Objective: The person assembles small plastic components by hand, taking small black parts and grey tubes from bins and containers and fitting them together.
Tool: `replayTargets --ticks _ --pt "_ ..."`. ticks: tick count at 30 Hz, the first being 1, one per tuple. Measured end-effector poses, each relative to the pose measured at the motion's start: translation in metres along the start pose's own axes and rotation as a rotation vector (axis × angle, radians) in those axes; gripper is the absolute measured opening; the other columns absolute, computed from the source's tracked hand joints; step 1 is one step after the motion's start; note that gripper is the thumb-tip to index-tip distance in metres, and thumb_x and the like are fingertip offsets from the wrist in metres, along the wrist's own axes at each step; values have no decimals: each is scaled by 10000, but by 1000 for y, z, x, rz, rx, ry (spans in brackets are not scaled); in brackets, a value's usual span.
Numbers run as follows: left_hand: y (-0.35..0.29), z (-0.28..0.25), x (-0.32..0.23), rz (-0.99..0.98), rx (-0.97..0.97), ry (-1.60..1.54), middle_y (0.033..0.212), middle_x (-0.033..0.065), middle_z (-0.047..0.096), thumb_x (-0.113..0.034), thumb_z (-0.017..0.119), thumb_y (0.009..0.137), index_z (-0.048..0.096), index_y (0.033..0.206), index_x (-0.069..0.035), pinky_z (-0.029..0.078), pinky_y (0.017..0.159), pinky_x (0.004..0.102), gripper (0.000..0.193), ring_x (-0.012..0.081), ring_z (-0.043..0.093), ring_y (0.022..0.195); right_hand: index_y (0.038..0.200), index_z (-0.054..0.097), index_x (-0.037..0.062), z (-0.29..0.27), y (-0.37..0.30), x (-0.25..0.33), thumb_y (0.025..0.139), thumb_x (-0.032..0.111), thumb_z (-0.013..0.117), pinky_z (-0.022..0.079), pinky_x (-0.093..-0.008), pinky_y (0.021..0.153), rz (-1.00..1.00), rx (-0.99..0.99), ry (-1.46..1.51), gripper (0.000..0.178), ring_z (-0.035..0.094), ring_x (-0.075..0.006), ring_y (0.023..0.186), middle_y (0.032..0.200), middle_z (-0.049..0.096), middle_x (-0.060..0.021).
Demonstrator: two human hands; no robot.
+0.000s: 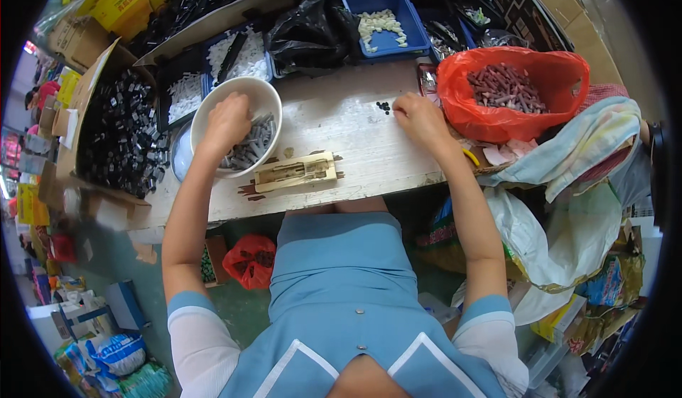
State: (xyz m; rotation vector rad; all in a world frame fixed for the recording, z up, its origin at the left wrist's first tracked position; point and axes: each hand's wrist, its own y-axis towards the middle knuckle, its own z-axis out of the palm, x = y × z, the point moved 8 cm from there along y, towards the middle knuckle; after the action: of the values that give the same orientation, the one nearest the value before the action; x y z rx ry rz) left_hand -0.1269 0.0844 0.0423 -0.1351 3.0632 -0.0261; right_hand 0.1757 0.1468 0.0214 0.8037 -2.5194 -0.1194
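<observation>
Grey parts [261, 136] in a bowl [266, 99] lie beside the left hand [229, 119], its fingertips hidden, grip undeterminable; black pieces [383, 106] lie just left of the curled right hand [419, 119], whose hold is unclear.

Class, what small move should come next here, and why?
Probably the left hand should lift out one grey part: it reaches into the bowl holding them, while the right hand is beside the black bits.
</observation>
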Motion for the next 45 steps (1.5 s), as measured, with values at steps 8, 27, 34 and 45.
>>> replayTargets --ticks 8,27,34,45 --pt "-25 -51 -65 49 -71 -1230 705 44 586 -89 479 882 504 938 -32 376 360 165 84 51 494 468 750 597 -14 10 10 13 714 39 511 457 -409 677 -67 16 -62 108 567 -333 766 787 572 -164" --pt "-9 64 -156 76 200 -1537 729 17 566 -60 592 817 560 942 0 424 422 200 143 68 539 545 738 554 -18 1 16 12 694 43 560 442 -280 594 -4 153 331 75 548 -165 637 680 558 -86" --pt "-13 49 -157 201 84 -1474 718 27 578 -44 581 817 565 934 -5 433 433 203 124 71 548 538 738 547 9 3 15 52 721 69 588 399 -201 562 59 289 814 75 474 -45 612 670 533 17" --pt "-19 30 -149 302 -213 -1245 670 56 558 -9 615 764 548 843 15 421 456 228 106 99 533 499 810 567 6 -20 4 111 709 31 578 437 -331 611 -426 60 -70 104 557 -282 764 798 551 -110"
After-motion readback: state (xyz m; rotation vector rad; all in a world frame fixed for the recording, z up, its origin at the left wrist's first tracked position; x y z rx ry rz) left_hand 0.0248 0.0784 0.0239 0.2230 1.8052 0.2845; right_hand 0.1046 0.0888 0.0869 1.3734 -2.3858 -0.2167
